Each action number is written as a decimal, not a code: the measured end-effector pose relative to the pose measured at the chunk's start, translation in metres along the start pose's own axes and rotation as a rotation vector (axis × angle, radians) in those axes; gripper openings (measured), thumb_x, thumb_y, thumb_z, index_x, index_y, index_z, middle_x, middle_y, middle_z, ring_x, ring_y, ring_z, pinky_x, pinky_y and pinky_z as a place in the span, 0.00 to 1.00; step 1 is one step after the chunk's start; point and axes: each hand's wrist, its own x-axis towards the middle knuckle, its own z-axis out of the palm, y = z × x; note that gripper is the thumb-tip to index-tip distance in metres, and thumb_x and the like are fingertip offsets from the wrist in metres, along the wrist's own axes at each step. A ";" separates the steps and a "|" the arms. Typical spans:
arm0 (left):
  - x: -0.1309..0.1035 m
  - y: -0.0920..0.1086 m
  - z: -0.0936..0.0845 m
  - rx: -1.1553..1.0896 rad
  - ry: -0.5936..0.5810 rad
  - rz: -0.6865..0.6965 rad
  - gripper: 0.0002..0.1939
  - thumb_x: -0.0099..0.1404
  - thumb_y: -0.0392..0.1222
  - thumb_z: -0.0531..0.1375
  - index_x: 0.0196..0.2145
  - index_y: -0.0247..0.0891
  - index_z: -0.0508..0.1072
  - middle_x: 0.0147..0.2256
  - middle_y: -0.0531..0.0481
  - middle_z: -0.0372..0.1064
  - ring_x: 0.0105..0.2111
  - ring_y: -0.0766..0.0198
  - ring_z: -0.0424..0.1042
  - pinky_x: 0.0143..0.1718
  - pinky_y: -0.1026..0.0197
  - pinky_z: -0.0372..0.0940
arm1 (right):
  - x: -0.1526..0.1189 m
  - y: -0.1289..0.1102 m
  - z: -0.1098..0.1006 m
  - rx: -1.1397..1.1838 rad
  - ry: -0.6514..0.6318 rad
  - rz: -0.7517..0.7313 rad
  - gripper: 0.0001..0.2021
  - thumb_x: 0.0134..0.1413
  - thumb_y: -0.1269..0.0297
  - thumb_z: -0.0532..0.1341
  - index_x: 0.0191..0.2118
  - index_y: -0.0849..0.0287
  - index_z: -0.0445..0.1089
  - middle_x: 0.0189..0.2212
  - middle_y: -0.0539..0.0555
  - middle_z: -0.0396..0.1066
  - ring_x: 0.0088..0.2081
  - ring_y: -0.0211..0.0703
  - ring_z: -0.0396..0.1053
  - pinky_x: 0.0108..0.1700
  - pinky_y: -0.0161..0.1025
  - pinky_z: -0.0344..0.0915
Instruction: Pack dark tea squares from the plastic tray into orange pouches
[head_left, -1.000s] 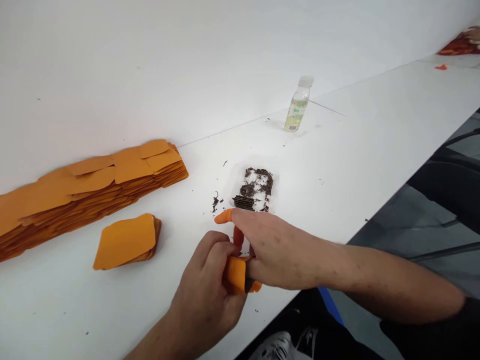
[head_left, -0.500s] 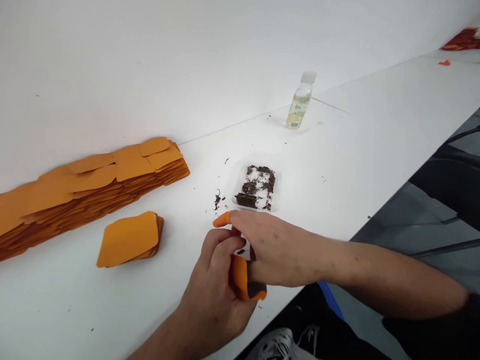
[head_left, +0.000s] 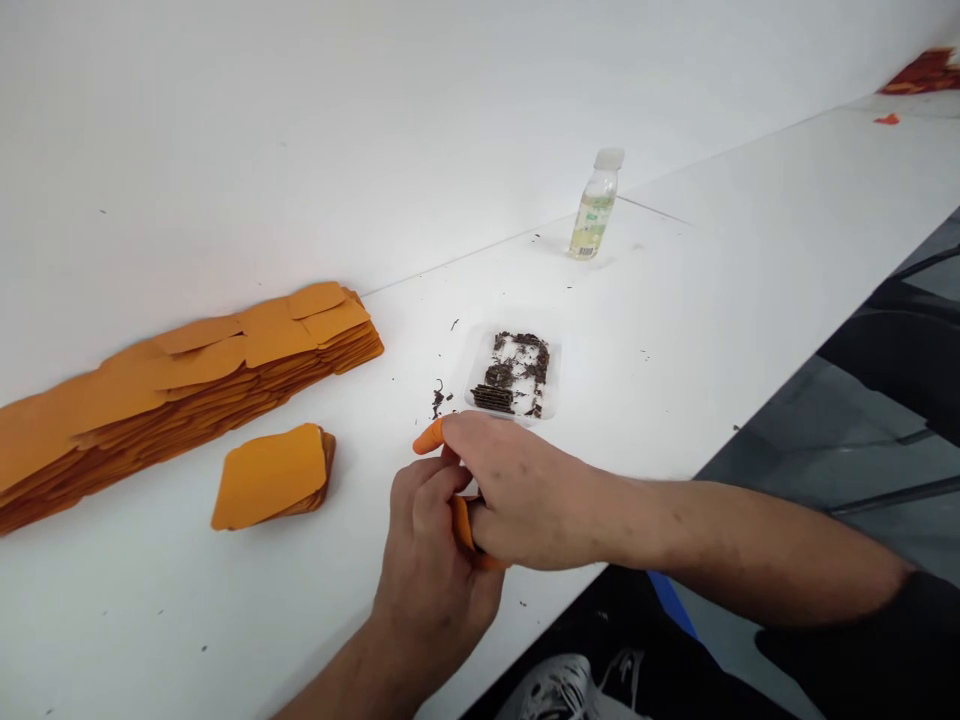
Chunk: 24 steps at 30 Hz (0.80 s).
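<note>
My left hand (head_left: pixel 435 560) is closed around a curled orange piece (head_left: pixel 463 525) near the table's front edge. Over it lies my right hand (head_left: pixel 525 490), its fingers bent in against the same piece; orange covers sit on its fingertips. The right fingers partly hide the piece. Just beyond the hands is a shallow clear tray (head_left: pixel 555 375) with dark strips and crumbs (head_left: pixel 499 378) in it. To the left lies a small stack of orange pieces (head_left: pixel 274 475), with a long overlapping row of orange pieces (head_left: pixel 202 370) behind it.
A bottle with a white cap (head_left: pixel 592 215) stands near the wall behind the tray. Dark crumbs (head_left: pixel 439 398) are scattered on the white table (head_left: pixel 675 330). More orange-red pieces (head_left: pixel 919 72) lie at the far right.
Both hands have shifted slightly left. My right hand has moved further over the orange piece, which now shows less, its dark inner face mostly hidden.
</note>
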 end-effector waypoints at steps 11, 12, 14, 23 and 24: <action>0.003 0.001 -0.009 -0.172 -0.012 -0.049 0.20 0.55 0.28 0.58 0.43 0.43 0.60 0.41 0.49 0.62 0.37 0.61 0.68 0.30 0.60 0.66 | -0.013 -0.017 -0.050 -0.086 -0.093 0.015 0.23 0.54 0.60 0.72 0.54 0.55 0.70 0.52 0.53 0.76 0.38 0.43 0.75 0.41 0.43 0.69; 0.003 0.001 -0.009 -0.177 0.000 -0.053 0.21 0.55 0.27 0.58 0.44 0.44 0.60 0.41 0.49 0.62 0.37 0.61 0.68 0.31 0.60 0.66 | -0.015 -0.016 -0.054 -0.065 -0.054 -0.002 0.21 0.56 0.60 0.71 0.54 0.54 0.70 0.51 0.52 0.76 0.35 0.41 0.75 0.39 0.41 0.69; 0.003 0.000 -0.009 -0.188 0.014 -0.053 0.22 0.54 0.27 0.58 0.45 0.44 0.61 0.42 0.48 0.62 0.38 0.60 0.69 0.31 0.60 0.66 | -0.016 -0.011 -0.064 -0.020 0.090 -0.035 0.16 0.61 0.61 0.68 0.53 0.53 0.70 0.46 0.49 0.78 0.32 0.38 0.74 0.36 0.39 0.67; 0.002 -0.001 -0.008 -0.254 -0.014 -0.087 0.21 0.56 0.27 0.57 0.45 0.44 0.61 0.41 0.48 0.61 0.33 0.62 0.65 0.26 0.60 0.65 | 0.015 0.043 -0.096 -0.203 0.184 0.066 0.16 0.65 0.58 0.62 0.54 0.59 0.72 0.41 0.55 0.80 0.42 0.46 0.77 0.42 0.43 0.70; 0.003 0.000 -0.007 -0.257 -0.020 -0.091 0.20 0.57 0.27 0.57 0.45 0.44 0.61 0.40 0.48 0.61 0.32 0.62 0.64 0.26 0.60 0.65 | 0.019 0.045 -0.097 -0.245 0.129 0.077 0.17 0.66 0.56 0.61 0.55 0.59 0.72 0.42 0.56 0.80 0.42 0.47 0.77 0.43 0.44 0.70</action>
